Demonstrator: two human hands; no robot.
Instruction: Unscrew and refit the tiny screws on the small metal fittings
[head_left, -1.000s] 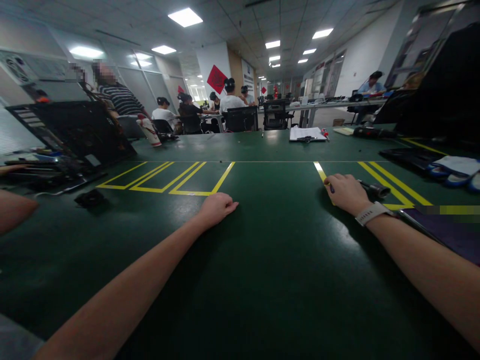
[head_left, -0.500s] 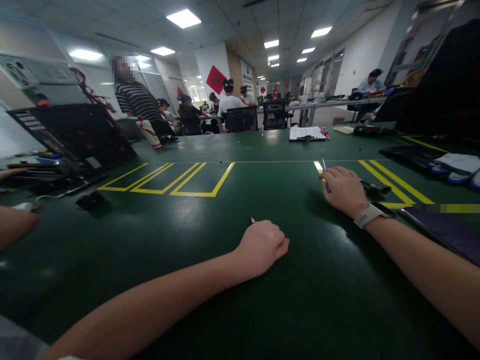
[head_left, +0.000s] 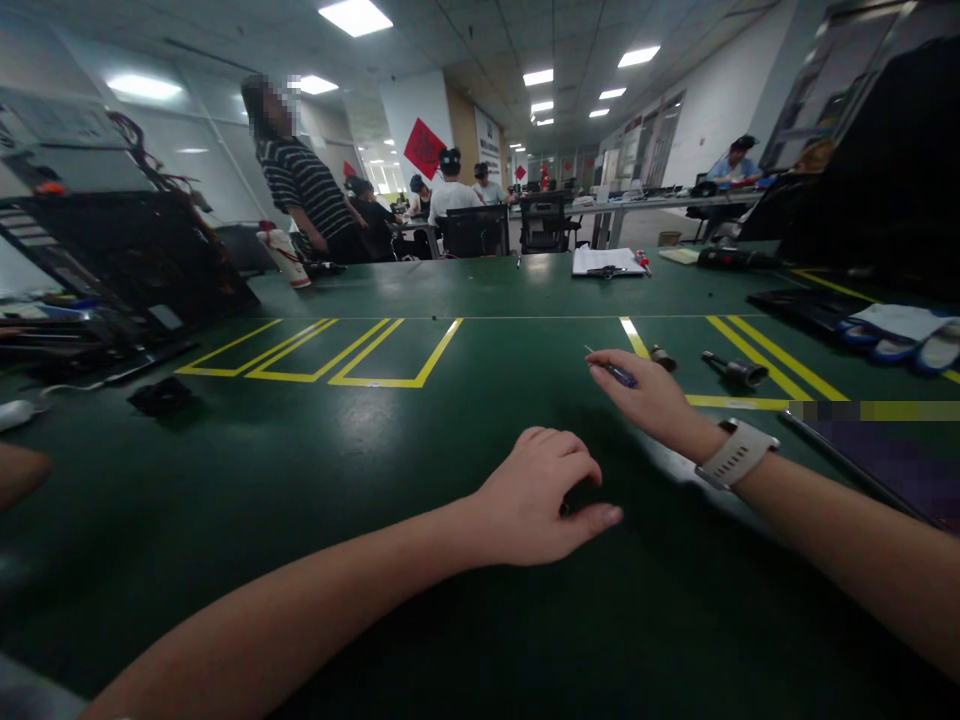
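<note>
My left hand (head_left: 536, 500) hovers over or rests on the green table (head_left: 360, 640), palm down. Its thumb stands apart from the bent fingers, and a small dark spot shows in the gap; what that is I cannot make out. Farther right, my right hand (head_left: 649, 395), with a pale watch on the wrist, is closed around a small screwdriver (head_left: 621, 375). The screwdriver has a blue-purple handle, and its thin shaft points left. Just beyond that hand lie a short grey metal socket-like piece (head_left: 663, 358) and a longer dark tool with a round socket end (head_left: 739, 370).
Yellow tape outlines (head_left: 375, 382) mark the table. A black fan-like part (head_left: 160, 397) lies left, near another person's arm (head_left: 21, 475). Farther off are a clipboard (head_left: 609, 262), a paper cup (head_left: 285, 256) and gloves (head_left: 896, 335). A dark flat panel (head_left: 877, 460) lies right.
My left hand's thumb and fingers have parted, and the metal tip ahead of it no longer shows. My right hand has moved left with the screwdriver, uncovering the socket pieces.
</note>
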